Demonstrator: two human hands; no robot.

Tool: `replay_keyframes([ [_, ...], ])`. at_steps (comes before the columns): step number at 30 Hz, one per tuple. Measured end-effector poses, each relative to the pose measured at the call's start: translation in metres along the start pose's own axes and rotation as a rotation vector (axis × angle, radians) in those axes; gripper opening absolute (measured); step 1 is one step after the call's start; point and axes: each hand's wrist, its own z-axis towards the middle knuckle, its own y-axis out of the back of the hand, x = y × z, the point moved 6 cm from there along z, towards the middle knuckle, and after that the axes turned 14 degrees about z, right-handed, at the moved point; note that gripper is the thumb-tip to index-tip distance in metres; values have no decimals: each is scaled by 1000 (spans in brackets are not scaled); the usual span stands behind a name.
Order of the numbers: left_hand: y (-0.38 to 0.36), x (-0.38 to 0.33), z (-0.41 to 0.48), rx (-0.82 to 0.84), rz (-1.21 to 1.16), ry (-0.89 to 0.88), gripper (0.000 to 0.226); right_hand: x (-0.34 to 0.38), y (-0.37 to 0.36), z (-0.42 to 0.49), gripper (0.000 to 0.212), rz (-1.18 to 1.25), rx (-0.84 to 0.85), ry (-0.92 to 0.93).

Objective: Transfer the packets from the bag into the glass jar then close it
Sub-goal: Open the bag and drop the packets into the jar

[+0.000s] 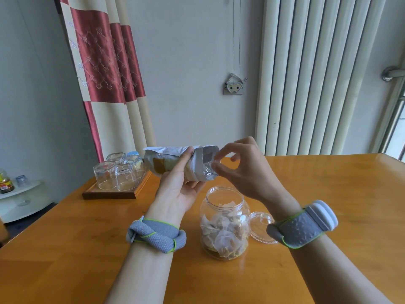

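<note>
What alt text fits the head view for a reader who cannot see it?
A left hand holds a foil bag sideways above an open glass jar partly filled with packets, while the right hand reaches to the bag's mouth. The jar's lid lies beside it on a wooden table.

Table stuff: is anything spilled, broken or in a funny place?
Nothing spilled or broken. The clear round jar stands upright; its clear lid lies beside it on the orange wooden table, and the left hand holds the silver foil bag sideways.
</note>
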Motion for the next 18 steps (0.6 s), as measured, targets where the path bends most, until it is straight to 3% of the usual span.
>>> replay_keyframes([
  [3,-12,4,-6,86,14,16,39,-2,-8,0,23,18,14,11],
  [7,-26,11,-12,148,42,37,36,-1,-12,0,10,33,-10,44],
  [11,-19,9,-9,116,5,44,36,-4,-5,1,4,39,-24,-33],
  [16,4,-1,0,30,-73,39,46,2,6,1,11,54,-38,-41],
  [18,11,-5,2,12,-93,47,37,0,8,1,8,30,11,-79],
])
